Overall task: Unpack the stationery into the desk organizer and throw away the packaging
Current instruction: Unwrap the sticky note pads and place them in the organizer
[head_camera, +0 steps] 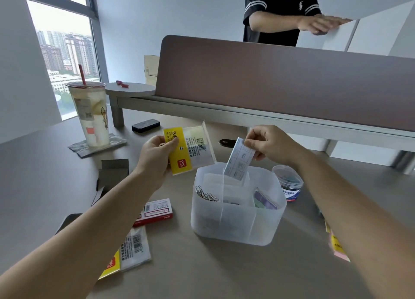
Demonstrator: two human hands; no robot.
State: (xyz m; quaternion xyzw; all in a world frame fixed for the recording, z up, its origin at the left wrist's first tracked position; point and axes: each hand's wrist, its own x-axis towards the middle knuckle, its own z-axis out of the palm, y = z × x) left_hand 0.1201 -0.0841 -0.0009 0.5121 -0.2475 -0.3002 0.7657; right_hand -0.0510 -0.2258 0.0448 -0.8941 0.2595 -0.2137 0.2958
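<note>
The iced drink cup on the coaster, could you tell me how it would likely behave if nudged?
The drink cup is tall and narrow-based, so it probably tips easily. It looks nearly full, so likely heavy. It stands on a rumpled coaster, which may make it unsteady.

Yellow-edged clear pack [188, 149] in left hand [155, 157]: barcode w/ small Chinese print, too small to read; logo on the yellow looks like "deli", upside down. Tub [289, 187] below right hand [269, 145]: blue label, "CLIPS" only just legible. Red box [155, 211] and flat pack [132, 247] under left forearm: barcodes, print unreadable.
</note>
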